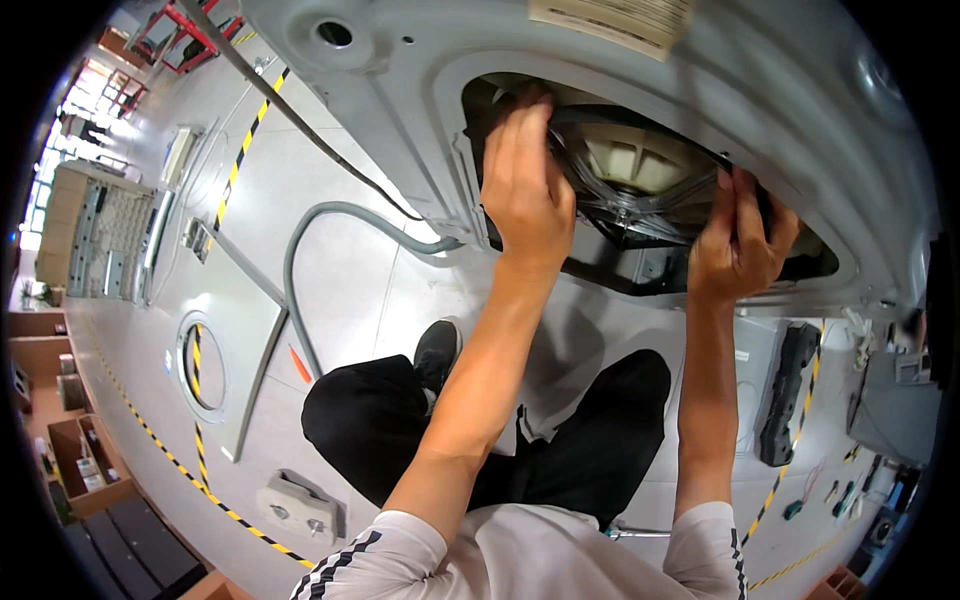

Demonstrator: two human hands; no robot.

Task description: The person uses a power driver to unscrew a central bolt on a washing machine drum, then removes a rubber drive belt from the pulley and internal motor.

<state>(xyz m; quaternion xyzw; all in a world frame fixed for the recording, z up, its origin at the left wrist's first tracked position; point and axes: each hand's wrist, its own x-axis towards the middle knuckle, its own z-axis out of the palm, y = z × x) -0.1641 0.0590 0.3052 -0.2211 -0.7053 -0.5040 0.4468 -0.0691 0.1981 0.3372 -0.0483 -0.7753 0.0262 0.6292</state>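
Note:
A grey metal appliance panel (400, 45) has a large opening showing a pale plastic part (628, 158), a silver spoked wheel (622, 210) and a black belt (635, 125). My left hand (525, 185) reaches into the opening's upper-left side, fingers closed on the belt, their tips partly hidden. My right hand (742, 235) is at the right side, fingers curled on the same belt near the opening's edge. The wheel sits between both hands, and a paper label (610, 20) is on the panel above.
A grey hose (298, 260) and a cord (330, 145) run left of my legs. On the floor lie a panel with a round hole (245, 370), a pale block (298, 505), a black bar (785, 395) and several tools (840, 500). Wooden boxes (78, 460) stand far left.

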